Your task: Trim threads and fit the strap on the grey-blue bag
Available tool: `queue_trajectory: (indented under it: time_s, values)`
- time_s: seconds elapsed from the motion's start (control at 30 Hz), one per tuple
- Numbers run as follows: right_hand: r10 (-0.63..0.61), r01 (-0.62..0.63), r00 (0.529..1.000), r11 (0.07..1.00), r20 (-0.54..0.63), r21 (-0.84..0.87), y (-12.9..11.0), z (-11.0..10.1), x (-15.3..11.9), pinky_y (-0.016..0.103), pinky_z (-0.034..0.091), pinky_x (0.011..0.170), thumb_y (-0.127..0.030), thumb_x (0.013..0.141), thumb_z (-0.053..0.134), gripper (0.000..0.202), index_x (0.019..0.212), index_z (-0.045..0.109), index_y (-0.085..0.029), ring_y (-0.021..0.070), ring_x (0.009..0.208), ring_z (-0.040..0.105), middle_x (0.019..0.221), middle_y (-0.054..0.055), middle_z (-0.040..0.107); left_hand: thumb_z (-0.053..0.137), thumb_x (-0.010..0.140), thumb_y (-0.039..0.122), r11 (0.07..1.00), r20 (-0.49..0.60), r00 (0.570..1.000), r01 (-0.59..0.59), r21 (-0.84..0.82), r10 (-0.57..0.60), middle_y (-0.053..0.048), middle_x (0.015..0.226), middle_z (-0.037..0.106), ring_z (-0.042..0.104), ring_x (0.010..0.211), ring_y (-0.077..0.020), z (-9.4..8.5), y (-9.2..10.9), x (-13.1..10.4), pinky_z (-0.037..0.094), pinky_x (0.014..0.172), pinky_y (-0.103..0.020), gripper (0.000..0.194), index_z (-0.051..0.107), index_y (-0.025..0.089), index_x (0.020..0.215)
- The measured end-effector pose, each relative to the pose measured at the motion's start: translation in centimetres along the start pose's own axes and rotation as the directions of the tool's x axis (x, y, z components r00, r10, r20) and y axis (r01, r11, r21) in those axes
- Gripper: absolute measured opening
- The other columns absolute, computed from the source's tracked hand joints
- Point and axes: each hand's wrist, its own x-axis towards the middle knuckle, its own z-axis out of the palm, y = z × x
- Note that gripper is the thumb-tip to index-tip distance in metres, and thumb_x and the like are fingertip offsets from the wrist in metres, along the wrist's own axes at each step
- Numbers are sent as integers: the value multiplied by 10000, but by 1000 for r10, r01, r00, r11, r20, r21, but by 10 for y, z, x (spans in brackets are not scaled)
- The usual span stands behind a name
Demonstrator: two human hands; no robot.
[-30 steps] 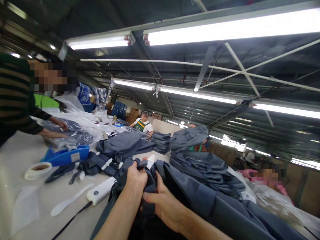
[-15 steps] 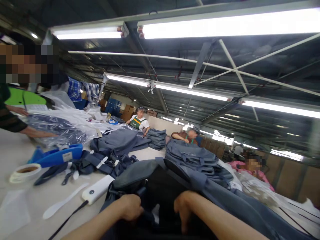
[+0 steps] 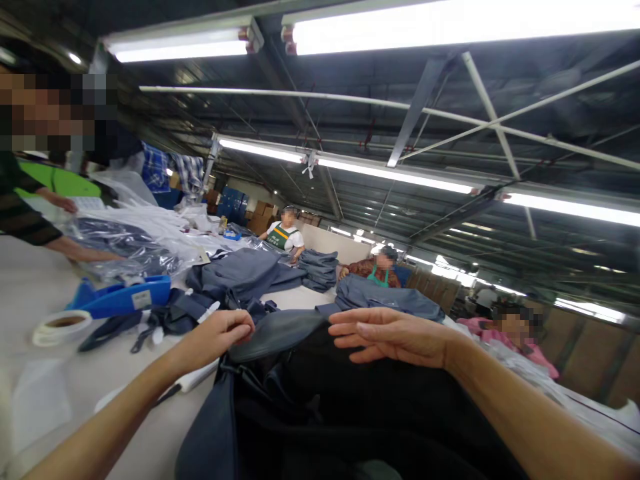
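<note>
A dark blue-grey fabric bag (image 3: 205, 427) lies in front of me with its mouth wide and its black inside showing. My left hand (image 3: 225, 337) is at the left end of the bag's upper flap, fingers curled closed on its edge. Over the mouth, close to the flap's right end, my right hand (image 3: 385, 337) is open, its fingers stretched out flat and pointing left. Nothing shows in that palm. The bag's lower part runs out of view.
To the left are a blue tape dispenser (image 3: 125, 297), a tape roll (image 3: 63, 327) and dark straps (image 3: 175, 317). Folded bags (image 3: 390, 297) are stacked beyond. A co-worker's hand (image 3: 100, 253) rests on plastic-wrapped goods; other people (image 3: 285, 237) sit farther back.
Both my hands have risen out of the bag's mouth to its upper edge. My right hand's fingers have straightened. The mouth has spread wider, and the view has tilted slightly down.
</note>
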Motion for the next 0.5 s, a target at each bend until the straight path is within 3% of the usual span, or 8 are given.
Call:
queue_trajectory:
  time_s: [0.13,0.27,0.37,0.5]
  values:
    - [69,-68,998,981,-1,-180,12,-8,-6,391,304,1172,-566,765,852,784,1375,539,-187,274,1380,386,1474,122,461,436,751,224,969,-11,991,132,211,-132,-79,923,664,607,919,-255,13,-23,-7,420,841,-346,197,615,192,827]
    - [87,-94,993,992,-78,-90,26,-18,-14,434,463,1048,-584,765,849,806,1383,521,-182,304,1244,543,1353,156,570,530,643,163,925,-8,972,224,306,-233,-102,809,633,605,842,-328,37,-47,-18,393,758,-387,90,544,203,722]
    - [63,-63,998,998,-22,-9,32,-20,-18,426,521,958,-540,844,800,685,1370,535,-189,298,1145,616,1301,163,603,501,695,136,925,-43,974,223,307,-221,-102,856,630,605,918,-330,49,-57,-23,369,773,-377,116,524,215,776]
    - [77,-80,994,996,80,28,31,-17,-21,413,512,953,-510,861,799,599,1334,583,-211,291,1143,618,1274,150,626,492,680,138,955,-26,985,172,242,-171,-43,791,608,587,855,-246,48,-59,-26,349,735,-315,84,473,214,712]
